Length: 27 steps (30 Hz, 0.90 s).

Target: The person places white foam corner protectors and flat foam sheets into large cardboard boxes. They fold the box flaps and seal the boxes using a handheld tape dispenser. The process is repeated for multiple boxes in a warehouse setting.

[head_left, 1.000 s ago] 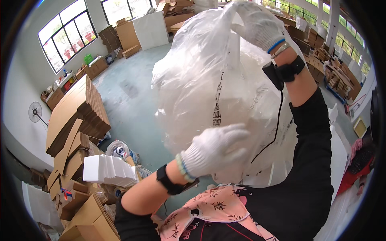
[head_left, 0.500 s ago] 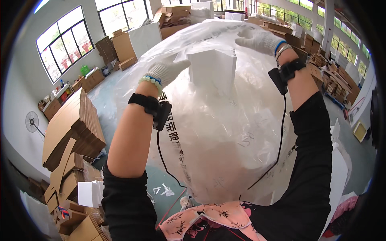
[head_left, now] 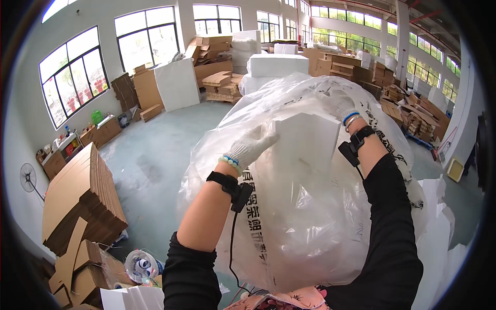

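Observation:
A large clear plastic bag (head_left: pixel 305 227) with black printing bulges in front of me, full of pale contents that I cannot make out through the film. A white foam block (head_left: pixel 305 137) stands upright at the top of the bag, between my hands. My left hand (head_left: pixel 252 144), in a white knitted glove, is closed on the bag's film next to the block's left edge. Behind the block's right corner is my gloved right hand (head_left: pixel 338 105), against the film. Blur and shiny plastic hide its fingers.
Flat cardboard stacks (head_left: pixel 85 194) lean at the left, with a white bucket (head_left: pixel 142 264) near them. Foam pieces (head_left: pixel 436 227) stand close on the right. A large foam block (head_left: pixel 278 65) and cardboard boxes (head_left: pixel 219 85) lie beyond the bag.
My view has lifted and shifted, showing more floor and room behind. Both hands have come closer to the foam block, and the gap between them is narrower.

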Motion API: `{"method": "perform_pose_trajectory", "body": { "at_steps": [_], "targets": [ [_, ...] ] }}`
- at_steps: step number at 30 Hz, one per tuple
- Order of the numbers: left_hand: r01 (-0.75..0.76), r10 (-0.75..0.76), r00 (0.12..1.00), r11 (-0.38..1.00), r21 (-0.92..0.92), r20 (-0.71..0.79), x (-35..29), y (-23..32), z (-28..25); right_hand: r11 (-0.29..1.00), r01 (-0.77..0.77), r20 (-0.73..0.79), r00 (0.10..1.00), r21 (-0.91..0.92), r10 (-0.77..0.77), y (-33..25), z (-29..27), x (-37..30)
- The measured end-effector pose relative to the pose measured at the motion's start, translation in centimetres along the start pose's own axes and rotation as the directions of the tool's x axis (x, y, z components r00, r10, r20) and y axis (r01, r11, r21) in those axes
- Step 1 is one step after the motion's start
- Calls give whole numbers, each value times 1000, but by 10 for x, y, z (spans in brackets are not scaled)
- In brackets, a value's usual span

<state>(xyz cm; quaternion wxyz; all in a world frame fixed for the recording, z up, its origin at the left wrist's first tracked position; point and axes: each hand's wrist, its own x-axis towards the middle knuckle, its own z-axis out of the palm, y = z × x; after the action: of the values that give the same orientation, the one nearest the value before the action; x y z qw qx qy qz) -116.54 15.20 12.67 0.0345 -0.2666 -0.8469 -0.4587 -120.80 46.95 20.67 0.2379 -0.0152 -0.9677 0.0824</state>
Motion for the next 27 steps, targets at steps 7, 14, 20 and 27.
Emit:
{"method": "perform_pose_trajectory", "body": {
  "at_steps": [7,14,20,27],
  "targets": [
    [54,-57,998,992,110,23,-7,5,9,978,-112,168,982,174,82,-10,-27,-53],
    [-29,30,997,999,-20,78,-4,9,9,969,-170,105,983,182,153,1,-6,-42],
    [-173,179,984,912,-372,-20,-10,22,4,985,-48,33,999,165,43,-2,-29,-68],
    [-37,220,862,925,-377,456,-83,113,-32,983,-28,155,988,184,-1,3,-115,-216]
  ]
}}
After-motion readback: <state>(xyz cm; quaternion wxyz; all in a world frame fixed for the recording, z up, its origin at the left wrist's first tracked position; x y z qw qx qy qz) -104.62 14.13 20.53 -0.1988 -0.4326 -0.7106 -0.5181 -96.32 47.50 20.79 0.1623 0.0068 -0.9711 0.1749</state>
